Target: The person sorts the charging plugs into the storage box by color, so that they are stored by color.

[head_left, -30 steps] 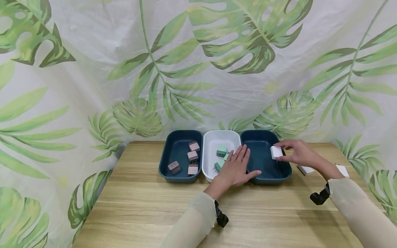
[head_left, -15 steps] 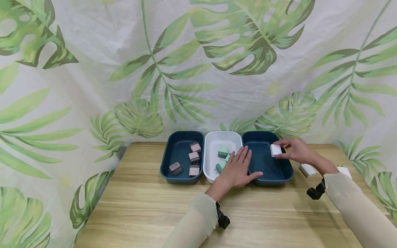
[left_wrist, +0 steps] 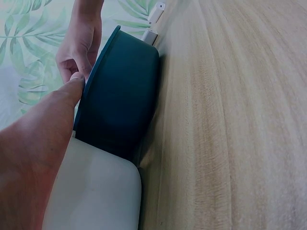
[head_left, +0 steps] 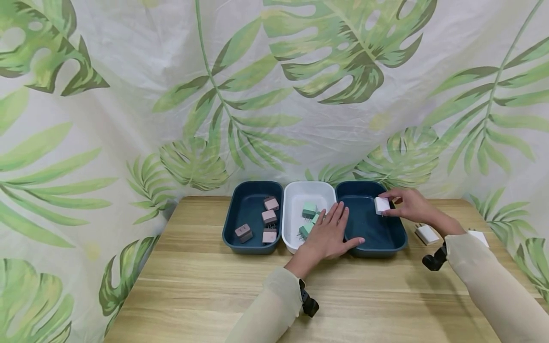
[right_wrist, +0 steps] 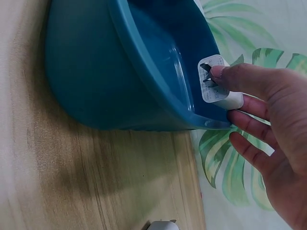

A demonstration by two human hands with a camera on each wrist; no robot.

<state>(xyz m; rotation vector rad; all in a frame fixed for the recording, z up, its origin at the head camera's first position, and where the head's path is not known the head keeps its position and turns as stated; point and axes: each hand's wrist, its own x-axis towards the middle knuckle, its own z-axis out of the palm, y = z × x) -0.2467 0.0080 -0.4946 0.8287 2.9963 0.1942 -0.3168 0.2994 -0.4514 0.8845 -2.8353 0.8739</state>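
My right hand [head_left: 407, 208] pinches a white plug charger [head_left: 381, 205] between thumb and fingers, over the right side of the dark blue bin [head_left: 364, 233] on the right. In the right wrist view, the thumb lies against the pronged, printed face of the charger [right_wrist: 207, 91]. My left hand [head_left: 327, 238] is spread flat across the front of the white bin [head_left: 305, 189] and the adjoining blue rim, thumb pointing right. Partly hidden behind its fingers, green chargers [head_left: 309, 210] lie in the white bin.
Another dark blue bin [head_left: 248, 202] on the left holds several pinkish chargers [head_left: 269, 217]. Right of the bins, one white charger [head_left: 427, 234] lies on the wooden table [head_left: 206, 286]; a second white charger [head_left: 479, 237] sits by my right forearm. A leaf-print cloth hangs behind.
My right wrist has shifted slightly left and away from me, showing more of the white charger on the table. The pinched charger stays over the right bin. My left hand has not moved.
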